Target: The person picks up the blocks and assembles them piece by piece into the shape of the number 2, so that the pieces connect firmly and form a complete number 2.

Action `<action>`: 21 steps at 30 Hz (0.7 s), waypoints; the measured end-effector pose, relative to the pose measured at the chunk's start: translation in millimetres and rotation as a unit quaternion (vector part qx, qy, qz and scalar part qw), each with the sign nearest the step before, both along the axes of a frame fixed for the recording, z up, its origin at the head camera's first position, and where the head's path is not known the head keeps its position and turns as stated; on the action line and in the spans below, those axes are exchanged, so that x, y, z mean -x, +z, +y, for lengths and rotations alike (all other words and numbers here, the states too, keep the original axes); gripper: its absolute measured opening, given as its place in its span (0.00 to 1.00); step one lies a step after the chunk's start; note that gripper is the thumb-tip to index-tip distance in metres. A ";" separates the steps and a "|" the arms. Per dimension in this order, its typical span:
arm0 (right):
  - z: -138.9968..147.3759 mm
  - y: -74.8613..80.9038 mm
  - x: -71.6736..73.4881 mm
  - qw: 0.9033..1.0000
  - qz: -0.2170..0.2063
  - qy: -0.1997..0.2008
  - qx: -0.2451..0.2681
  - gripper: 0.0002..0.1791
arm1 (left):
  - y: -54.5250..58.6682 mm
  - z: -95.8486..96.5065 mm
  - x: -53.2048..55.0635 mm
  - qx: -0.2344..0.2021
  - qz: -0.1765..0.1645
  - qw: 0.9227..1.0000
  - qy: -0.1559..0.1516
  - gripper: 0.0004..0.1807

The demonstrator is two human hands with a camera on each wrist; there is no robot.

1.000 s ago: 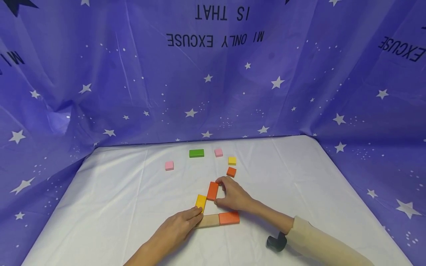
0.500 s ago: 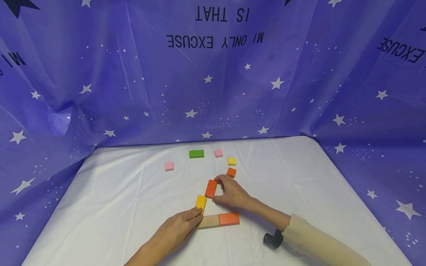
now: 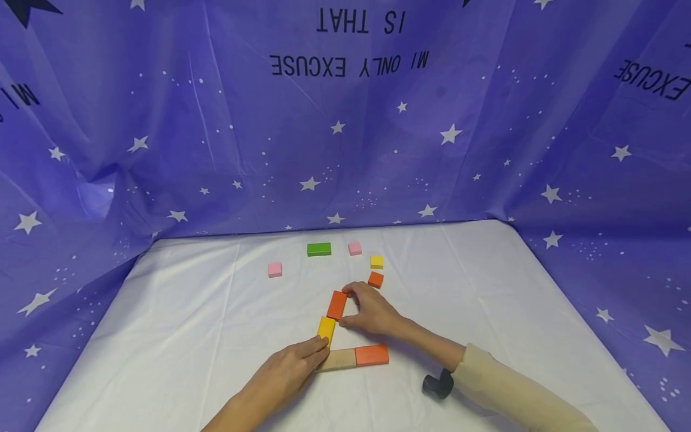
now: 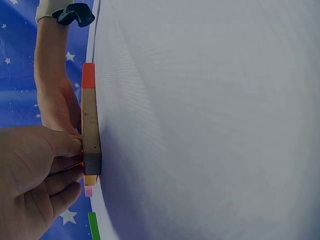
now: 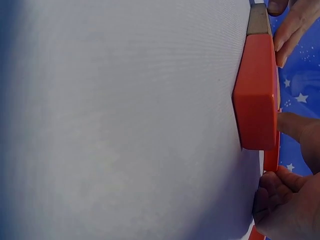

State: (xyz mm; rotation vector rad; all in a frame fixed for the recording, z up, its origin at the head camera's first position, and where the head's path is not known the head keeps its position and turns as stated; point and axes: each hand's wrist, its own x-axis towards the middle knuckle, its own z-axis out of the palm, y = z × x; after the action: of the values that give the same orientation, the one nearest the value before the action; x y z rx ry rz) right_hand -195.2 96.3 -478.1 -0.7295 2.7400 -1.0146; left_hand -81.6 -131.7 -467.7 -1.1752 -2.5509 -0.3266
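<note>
My right hand [image 3: 373, 309] pinches a red rectangular block [image 3: 337, 305] between thumb and fingers near its two ends. The block lies flat, its near end against or very close to the far end of a yellow block [image 3: 326, 328]. On the yellow block's near end rest the extended fingertips of my left hand [image 3: 286, 367]. That hand partly hides a plain wooden block [image 3: 341, 359], which lies end to end with another red block [image 3: 372, 354]. In the left wrist view, my left thumb and fingers sit along the wooden block [image 4: 90, 120].
Beyond the hands lie a small orange-red block [image 3: 375, 279], a small yellow block [image 3: 376, 261], two pink blocks [image 3: 354, 248] and a green block [image 3: 319, 249]. A white cloth [image 3: 178, 336] covers the table; a purple starry curtain [image 3: 335, 150] surrounds it.
My right hand has slid the pinched red block left and slightly away, bringing it in line with the yellow block. The left hand stays in place.
</note>
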 end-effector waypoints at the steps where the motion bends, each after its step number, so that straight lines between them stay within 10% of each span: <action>1: -0.3 0.1 0.1 1.000 0.000 0.000 -0.001 0.34 | 0.2 0.0 0.1 -0.001 0.001 1.000 0.000 0.19; 21: -4.2 2.9 0.5 1.000 0.002 0.008 0.001 0.32 | 0.0 -0.6 1.6 -0.008 0.009 1.000 -0.004 0.19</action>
State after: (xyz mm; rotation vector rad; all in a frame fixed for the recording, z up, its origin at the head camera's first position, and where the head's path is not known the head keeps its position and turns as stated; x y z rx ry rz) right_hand -195.7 92.1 -475.2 -0.7531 2.7317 -1.0153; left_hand -83.2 -132.3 -467.8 -1.1775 -2.5239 -0.3366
